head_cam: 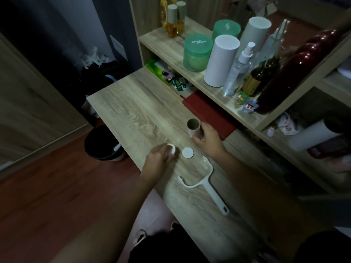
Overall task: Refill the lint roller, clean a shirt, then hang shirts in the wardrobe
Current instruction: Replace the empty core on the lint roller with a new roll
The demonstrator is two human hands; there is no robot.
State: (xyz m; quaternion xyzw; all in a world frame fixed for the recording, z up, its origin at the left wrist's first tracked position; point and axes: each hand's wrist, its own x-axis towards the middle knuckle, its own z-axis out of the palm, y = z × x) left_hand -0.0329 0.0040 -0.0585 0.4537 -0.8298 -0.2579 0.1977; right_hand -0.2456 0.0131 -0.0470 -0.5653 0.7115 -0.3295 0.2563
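Observation:
An empty cardboard core [193,128] stands upright on the wooden desk [133,111], and my right hand [207,138] grips its right side. My left hand [159,155] pinches a small white end cap [172,149] just above the desk. A second white round cap [188,152] lies flat between my hands. The bare white lint roller handle [204,185] lies on the desk near its front edge, its fork pointing away from me. Two white refill rolls [221,60] stand on the shelf behind.
A red notebook [209,114] lies by the cardboard core under the shelf. Green jars [197,52], a spray bottle [239,69], a dark bottle and a red flask [296,73] crowd the shelf. A dark waste bin [103,143] stands on the floor left of the desk.

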